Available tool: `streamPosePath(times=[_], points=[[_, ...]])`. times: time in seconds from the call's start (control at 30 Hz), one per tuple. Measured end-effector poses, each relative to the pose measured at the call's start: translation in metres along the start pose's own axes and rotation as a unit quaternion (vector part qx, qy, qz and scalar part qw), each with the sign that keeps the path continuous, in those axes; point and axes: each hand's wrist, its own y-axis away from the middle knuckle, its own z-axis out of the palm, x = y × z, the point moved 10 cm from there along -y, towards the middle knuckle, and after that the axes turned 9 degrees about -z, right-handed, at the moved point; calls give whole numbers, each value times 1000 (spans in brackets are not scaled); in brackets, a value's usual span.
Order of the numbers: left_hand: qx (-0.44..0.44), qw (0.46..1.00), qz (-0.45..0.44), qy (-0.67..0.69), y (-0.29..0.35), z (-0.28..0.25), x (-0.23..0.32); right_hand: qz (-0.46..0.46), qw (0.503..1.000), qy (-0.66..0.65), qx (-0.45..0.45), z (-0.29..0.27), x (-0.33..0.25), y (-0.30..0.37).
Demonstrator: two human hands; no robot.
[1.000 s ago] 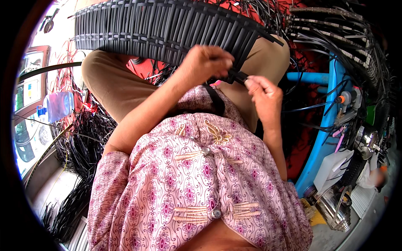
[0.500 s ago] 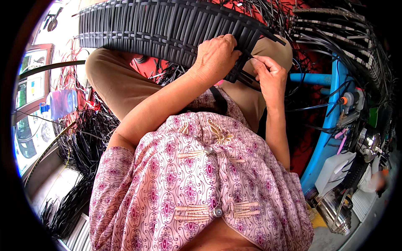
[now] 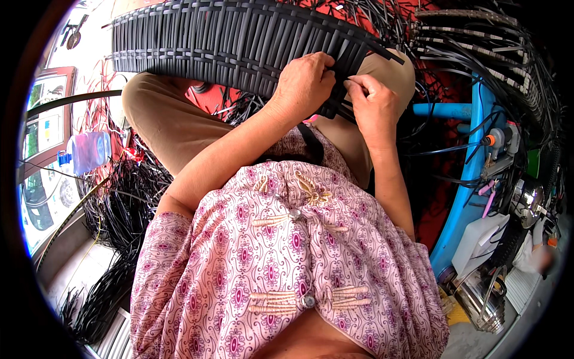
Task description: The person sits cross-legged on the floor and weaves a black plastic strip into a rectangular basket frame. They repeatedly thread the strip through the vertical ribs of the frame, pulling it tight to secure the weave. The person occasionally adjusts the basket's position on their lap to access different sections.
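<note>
A long woven panel of dark grey flat strips lies across my lap, its right end over my right knee. My left hand is closed on the panel near that end, fingers curled over the weave and thumb toward the edge. Close beside it, my right hand pinches at the panel's end edge with thumb and forefinger together. A black strip is in that pinch, mostly hidden by the fingers. Below the hands, several loose strip ends stick out from the panel.
Tangled black strips are heaped at the left, by a clear plastic bottle. A blue plastic frame stands at my right, with a steel flask beside it. More strips hang at the far right over a red floor.
My right hand has moved left and slightly up, so its fingertips are now at the panel's edge. The strip length seen between fingers and panel has shortened. My left hand shifted slightly left.
</note>
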Motion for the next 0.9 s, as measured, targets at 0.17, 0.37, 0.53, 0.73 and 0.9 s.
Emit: streamPosePath(times=[0.17, 0.37, 0.53, 0.73, 0.9], points=[[-16, 996, 58, -65, 4, -2, 12, -23, 999, 1, -38, 4, -5, -9], [-43, 983, 89, -154, -5, -1, 17, -52, 996, 50, -47, 10, -7, -14], [-38, 990, 112, -77, -10, -15, 14, -44, 996, 65, -43, 15, -12, -11], [-11, 998, 61, 1, -13, -69, 14, -192, 967, 135, 102, -26, -58, -11], [21, 988, 154, 1, 2, -110, 61, -178, 966, -181, 44, -12, -64, -32]])
